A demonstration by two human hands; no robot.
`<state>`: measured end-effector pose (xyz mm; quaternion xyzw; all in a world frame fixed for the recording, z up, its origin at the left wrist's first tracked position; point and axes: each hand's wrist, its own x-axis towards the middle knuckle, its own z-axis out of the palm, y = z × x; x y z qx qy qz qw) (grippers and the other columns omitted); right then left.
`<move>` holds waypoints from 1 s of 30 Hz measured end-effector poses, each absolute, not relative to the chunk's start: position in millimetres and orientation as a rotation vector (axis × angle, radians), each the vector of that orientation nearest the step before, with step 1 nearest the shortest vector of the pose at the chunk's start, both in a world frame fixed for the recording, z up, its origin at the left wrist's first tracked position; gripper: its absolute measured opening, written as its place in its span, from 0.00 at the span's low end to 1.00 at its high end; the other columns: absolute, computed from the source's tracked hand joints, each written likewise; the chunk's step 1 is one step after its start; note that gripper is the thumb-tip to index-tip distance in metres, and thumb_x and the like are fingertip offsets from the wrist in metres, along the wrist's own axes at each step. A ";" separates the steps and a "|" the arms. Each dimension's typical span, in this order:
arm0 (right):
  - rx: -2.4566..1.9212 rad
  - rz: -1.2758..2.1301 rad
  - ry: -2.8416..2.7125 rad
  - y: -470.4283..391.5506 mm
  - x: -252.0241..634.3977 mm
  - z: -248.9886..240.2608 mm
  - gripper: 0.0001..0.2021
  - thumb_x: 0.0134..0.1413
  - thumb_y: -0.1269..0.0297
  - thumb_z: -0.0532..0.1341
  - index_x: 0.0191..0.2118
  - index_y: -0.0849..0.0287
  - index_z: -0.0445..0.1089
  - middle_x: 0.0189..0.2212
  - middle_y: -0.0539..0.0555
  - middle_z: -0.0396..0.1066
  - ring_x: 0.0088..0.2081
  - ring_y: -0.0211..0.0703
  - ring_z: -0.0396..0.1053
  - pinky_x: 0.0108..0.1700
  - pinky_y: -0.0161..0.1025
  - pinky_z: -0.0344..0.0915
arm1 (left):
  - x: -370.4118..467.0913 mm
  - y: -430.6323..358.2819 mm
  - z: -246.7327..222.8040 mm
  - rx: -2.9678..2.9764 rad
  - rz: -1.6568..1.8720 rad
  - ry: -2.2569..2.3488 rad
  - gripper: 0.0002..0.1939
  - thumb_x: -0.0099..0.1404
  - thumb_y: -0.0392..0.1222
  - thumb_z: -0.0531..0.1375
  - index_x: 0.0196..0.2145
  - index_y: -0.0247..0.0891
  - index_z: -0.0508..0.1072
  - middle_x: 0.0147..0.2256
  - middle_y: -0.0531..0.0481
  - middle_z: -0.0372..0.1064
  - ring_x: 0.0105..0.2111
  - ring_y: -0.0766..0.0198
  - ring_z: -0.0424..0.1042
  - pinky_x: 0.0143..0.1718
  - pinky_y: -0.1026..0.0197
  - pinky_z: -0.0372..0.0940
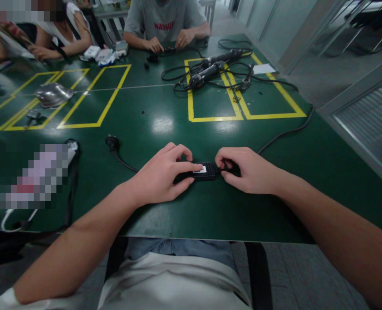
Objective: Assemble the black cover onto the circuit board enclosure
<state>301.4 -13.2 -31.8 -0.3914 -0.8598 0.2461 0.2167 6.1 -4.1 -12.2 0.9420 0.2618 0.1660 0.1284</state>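
Observation:
A black power adapter (211, 171) with ribbed ends and a white label (204, 169) lies on the green table before me. My left hand (169, 172) grips it from the left, thumb on the near edge and a fingertip on the label. Its left end is hidden under that hand. With curled fingers my right hand (245, 170) pinches the black cable (218, 171) where it leaves the adapter's right end. From beneath my left hand another cord (122, 161) runs left to a black plug (112, 142), which rests on the table.
Black cylindrical tools with tangled cords (206, 75) lie at the back right. A shiny metal piece (53, 94) sits at left, beyond a pixelated object (35, 176) with a strap. Yellow tape (215, 118) marks rectangles. Other people sit across the table and at far left.

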 end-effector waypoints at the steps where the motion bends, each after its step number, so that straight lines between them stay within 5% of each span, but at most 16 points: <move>1: -1.085 0.680 -2.379 -13.2 301.3 -32.1 0.05 0.54 0.68 0.61 0.36 0.53 0.64 0.30 0.48 0.67 0.30 0.42 0.63 0.35 0.40 0.57 | 6.3 -4.5 -11.6 2.744 0.477 0.773 0.18 0.79 0.43 0.62 0.61 0.42 0.84 0.51 0.39 0.75 0.48 0.53 0.72 0.55 0.48 0.70; 9: -1.097 0.693 -2.375 -13.1 301.8 -33.0 0.06 0.54 0.67 0.62 0.36 0.52 0.64 0.30 0.49 0.68 0.30 0.43 0.63 0.36 0.41 0.57 | 6.9 -7.1 -10.1 2.695 0.515 0.791 0.17 0.77 0.41 0.61 0.59 0.40 0.84 0.42 0.45 0.71 0.42 0.56 0.69 0.49 0.51 0.69; 20: -1.105 0.713 -2.369 -14.2 299.7 -29.7 0.07 0.53 0.68 0.63 0.36 0.52 0.64 0.31 0.50 0.69 0.31 0.44 0.64 0.37 0.40 0.58 | 8.3 -3.7 -18.6 2.175 0.901 0.865 0.33 0.71 0.28 0.60 0.71 0.45 0.71 0.54 0.45 0.71 0.36 0.68 0.71 0.43 0.60 0.77; 30: -1.099 0.697 -2.376 -14.3 298.8 -30.0 0.07 0.53 0.69 0.63 0.36 0.53 0.64 0.31 0.50 0.70 0.32 0.43 0.65 0.38 0.41 0.58 | 8.5 -5.8 -14.7 2.176 0.913 0.924 0.24 0.73 0.40 0.69 0.64 0.38 0.77 0.56 0.41 0.80 0.30 0.70 0.78 0.32 0.66 0.76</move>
